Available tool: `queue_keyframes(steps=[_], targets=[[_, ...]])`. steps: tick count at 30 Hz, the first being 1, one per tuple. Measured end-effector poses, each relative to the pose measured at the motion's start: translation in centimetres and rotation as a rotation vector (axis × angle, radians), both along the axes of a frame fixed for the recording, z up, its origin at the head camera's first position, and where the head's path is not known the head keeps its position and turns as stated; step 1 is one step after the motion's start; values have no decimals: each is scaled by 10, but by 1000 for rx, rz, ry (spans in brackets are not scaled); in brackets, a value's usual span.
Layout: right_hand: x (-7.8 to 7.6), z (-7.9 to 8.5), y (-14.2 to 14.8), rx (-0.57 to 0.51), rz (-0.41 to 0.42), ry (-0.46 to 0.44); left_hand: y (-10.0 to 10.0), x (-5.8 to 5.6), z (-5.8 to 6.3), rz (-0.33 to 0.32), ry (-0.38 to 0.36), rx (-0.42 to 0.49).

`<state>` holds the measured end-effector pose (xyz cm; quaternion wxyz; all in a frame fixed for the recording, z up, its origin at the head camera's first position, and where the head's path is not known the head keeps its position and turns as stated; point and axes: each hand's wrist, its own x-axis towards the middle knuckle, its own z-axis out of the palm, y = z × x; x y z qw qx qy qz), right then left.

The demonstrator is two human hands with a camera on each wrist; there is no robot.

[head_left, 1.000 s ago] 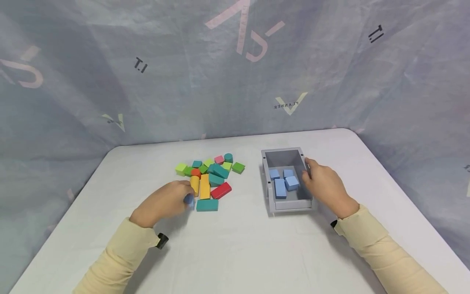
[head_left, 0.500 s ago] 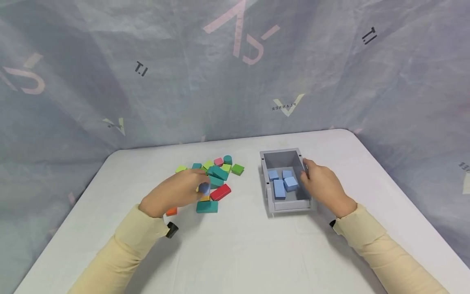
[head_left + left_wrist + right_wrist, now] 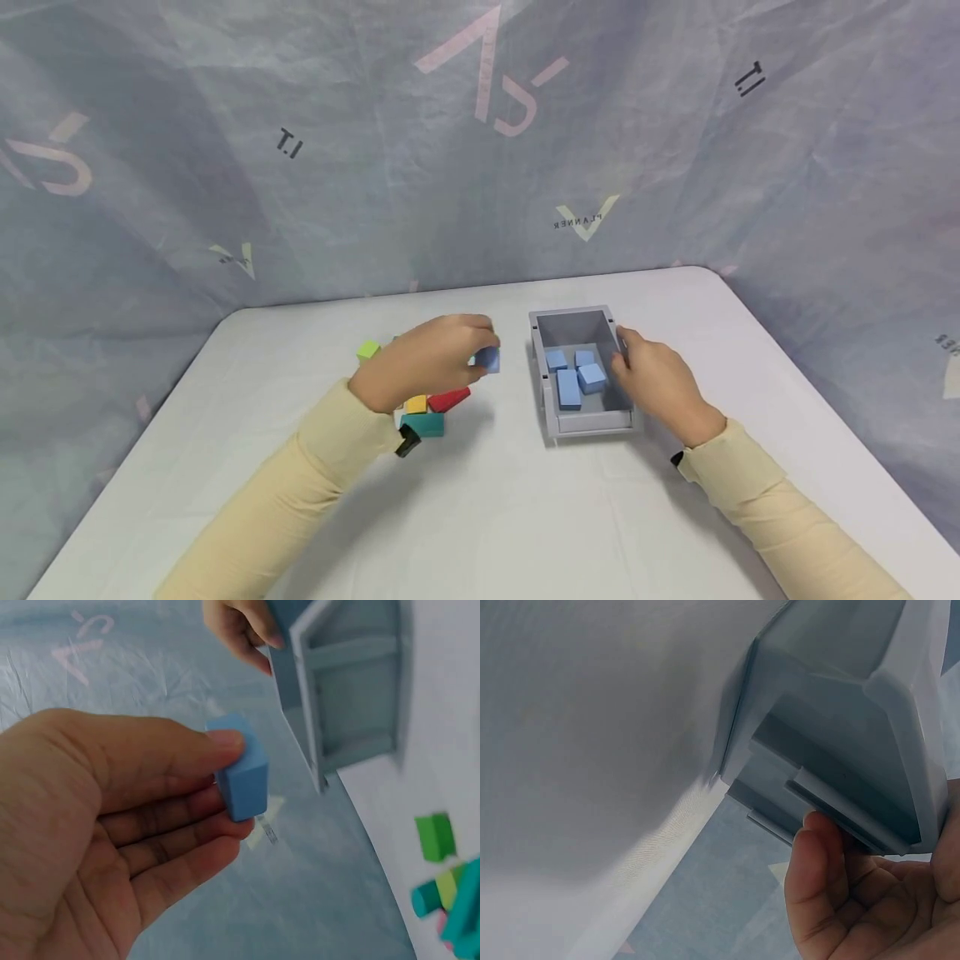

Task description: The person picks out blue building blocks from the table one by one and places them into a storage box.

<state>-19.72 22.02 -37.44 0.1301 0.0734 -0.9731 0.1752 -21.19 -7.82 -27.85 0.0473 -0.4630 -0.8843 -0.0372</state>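
Note:
My left hand [image 3: 431, 358] pinches a light blue block [image 3: 247, 776] between thumb and fingers, raised over the table to the left of the bin. The head view shows this block [image 3: 487, 359] poking out past the fingertips. A grey plastic bin [image 3: 595, 422] stands to its right, with several blue blocks [image 3: 568, 389] on its floor. At the bin's right wall, my right hand [image 3: 663, 383] grips the rim. The right wrist view has its fingers [image 3: 814, 862] curled up against the ledges on the outer wall and the thumb at the edge.
Behind and under my left forearm lies a pile of coloured blocks, partly hidden: a red block [image 3: 448, 400], a yellow one [image 3: 416, 405], a teal one [image 3: 426, 425] and a lime one [image 3: 368, 350]. White cloth [image 3: 525, 517] covers the table; a grey curtain [image 3: 337, 167] hangs behind.
With the blue block, my left hand has risen from the pile and moved right toward the bin. An orange-red block shifted to the pile's near left. My right hand keeps its grip.

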Motion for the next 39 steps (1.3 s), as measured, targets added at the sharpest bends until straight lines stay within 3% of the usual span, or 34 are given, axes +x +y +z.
queue_keyframes(steps=[5, 10, 24, 31, 39], targets=[[0, -1, 1, -6, -1, -6, 31, -5, 6, -47, -7, -23], [-1, 0, 0, -12, 0, -15, 59, -14, 2, -86, -44, -25], [-1, 2, -12, -4, 3, -28, 101, -28, -38, -132, -85, -98], [-1, 1, -12, -7, 2, -33, 115, -26, -48, -75, -161, -160], [-2, 1, -11, -18, 6, -31, 119, -24, -61, -13, -152, -174]])
